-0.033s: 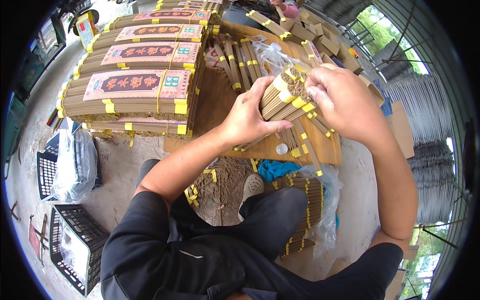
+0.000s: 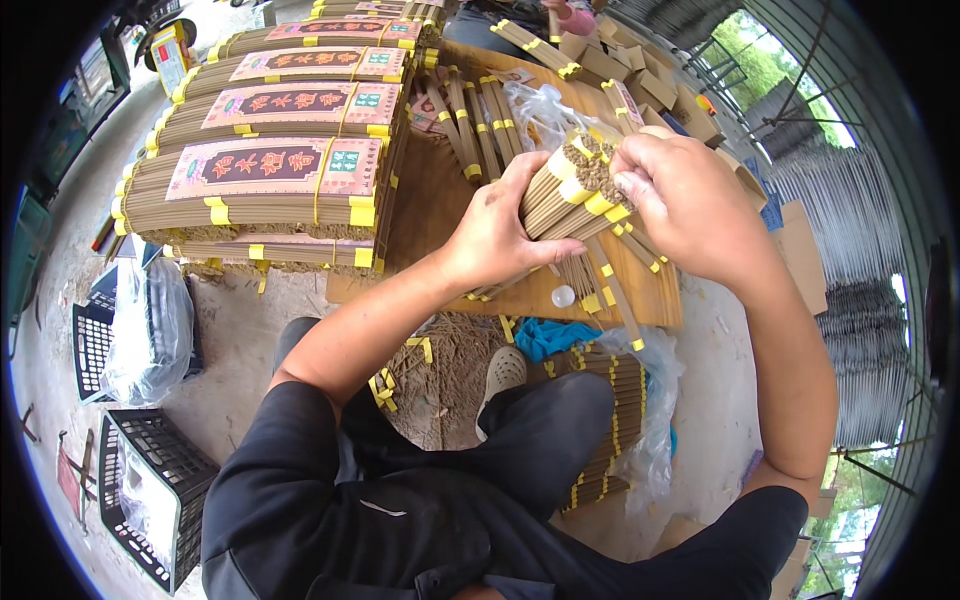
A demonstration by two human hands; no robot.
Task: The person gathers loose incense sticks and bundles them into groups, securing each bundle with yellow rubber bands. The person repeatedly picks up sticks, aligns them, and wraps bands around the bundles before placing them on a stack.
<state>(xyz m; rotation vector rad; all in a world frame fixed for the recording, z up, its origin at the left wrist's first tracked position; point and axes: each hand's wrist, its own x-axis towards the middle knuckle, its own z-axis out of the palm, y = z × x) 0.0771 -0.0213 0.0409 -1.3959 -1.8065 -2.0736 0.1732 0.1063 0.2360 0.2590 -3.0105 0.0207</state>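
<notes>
My left hand (image 2: 490,235) wraps round a thick bundle of incense sticks (image 2: 552,205) with yellow paper bands, held tilted above the wooden table (image 2: 425,215). The sticks' brown ends face up and to the right. At that end is my right hand (image 2: 695,205), its fingers curled in and its thumb pressed against the sticks; the fingertips are partly hidden. Below the bundle, more banded sticks (image 2: 622,300) lie by the table's near edge, beside a small clear round object (image 2: 563,297).
Large stacked incense packs (image 2: 170,215) with pink labels fill the table's left. Clear plastic (image 2: 545,112) lies behind my hands. Black crates (image 2: 170,450) stand on the floor at left, cardboard boxes (image 2: 650,90) at far right. Another person's hand (image 2: 578,20) shows at the back.
</notes>
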